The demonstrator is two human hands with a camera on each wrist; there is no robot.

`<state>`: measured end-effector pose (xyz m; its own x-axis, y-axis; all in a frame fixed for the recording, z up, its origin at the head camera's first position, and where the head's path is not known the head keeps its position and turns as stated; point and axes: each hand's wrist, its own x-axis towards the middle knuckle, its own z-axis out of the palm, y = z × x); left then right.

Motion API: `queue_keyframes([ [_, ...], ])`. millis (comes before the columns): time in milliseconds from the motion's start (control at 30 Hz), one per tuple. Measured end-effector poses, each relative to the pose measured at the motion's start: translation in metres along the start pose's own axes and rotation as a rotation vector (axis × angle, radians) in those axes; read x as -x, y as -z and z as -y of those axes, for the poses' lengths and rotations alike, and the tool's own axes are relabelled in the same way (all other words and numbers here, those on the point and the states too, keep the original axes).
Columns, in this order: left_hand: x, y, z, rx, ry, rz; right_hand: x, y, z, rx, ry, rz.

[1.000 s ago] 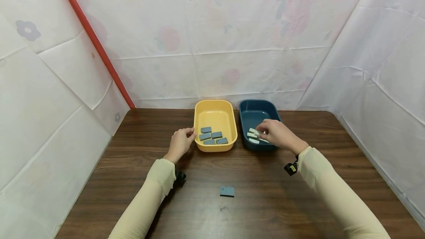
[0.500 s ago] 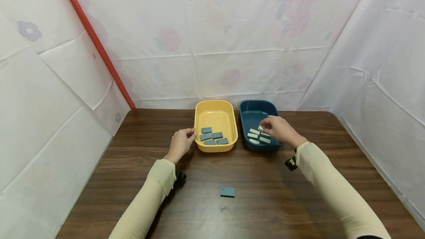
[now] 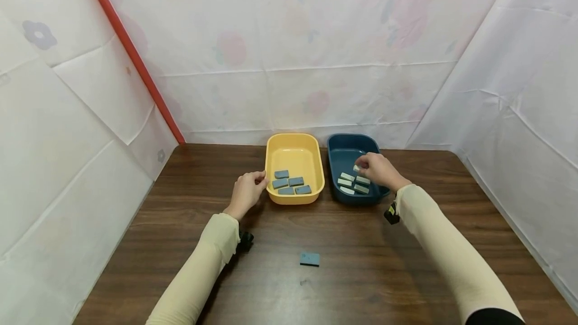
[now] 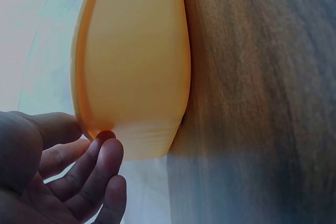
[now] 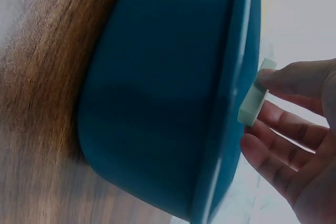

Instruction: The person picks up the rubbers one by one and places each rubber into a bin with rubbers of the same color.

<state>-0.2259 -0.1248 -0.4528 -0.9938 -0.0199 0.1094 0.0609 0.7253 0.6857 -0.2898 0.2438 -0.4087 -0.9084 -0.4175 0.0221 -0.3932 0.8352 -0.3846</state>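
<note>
My left hand (image 3: 247, 192) pinches the left rim of a yellow plastic tub (image 3: 295, 157) between thumb and fingers. Several grey-blue rectangular blocks (image 3: 295, 181) lie flat in the tub's near half. To its right stands a dark blue tub (image 3: 345, 156), with several pale green blocks (image 3: 346, 176) grouped near its front. Over this tub my right hand (image 3: 381, 170) holds a pale green block (image 5: 253, 100) between thumb and fingertips. In the right wrist view that block is tilted, level with the tub's rim.
One grey-blue block (image 3: 309, 259) lies alone on the dark wooden table (image 3: 253, 285), in front of the tubs. White patterned sheeting (image 3: 280, 89) hangs close behind the tubs and along both sides. A red strip (image 3: 135, 59) runs down the left corner.
My right hand has moved up and slightly toward the back of the blue tub, lifting the pale green block away from the others. The left hand has stayed at the yellow tub's rim.
</note>
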Motion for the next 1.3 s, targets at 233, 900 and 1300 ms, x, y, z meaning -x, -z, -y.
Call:
queue_keyframes([
  [233, -0.001, 0.002, -0.002, -0.004, -0.006, -0.002, -0.010, -0.002, -0.007, -0.017, -0.034, 0.027],
  [900, -0.002, 0.004, -0.002, -0.016, -0.007, -0.006, -0.031, -0.017, -0.025, -0.031, -0.138, 0.063],
  [1300, 0.002, 0.000, 0.000, -0.008, 0.009, -0.002, -0.034, -0.028, -0.031, 0.012, -0.153, 0.100],
])
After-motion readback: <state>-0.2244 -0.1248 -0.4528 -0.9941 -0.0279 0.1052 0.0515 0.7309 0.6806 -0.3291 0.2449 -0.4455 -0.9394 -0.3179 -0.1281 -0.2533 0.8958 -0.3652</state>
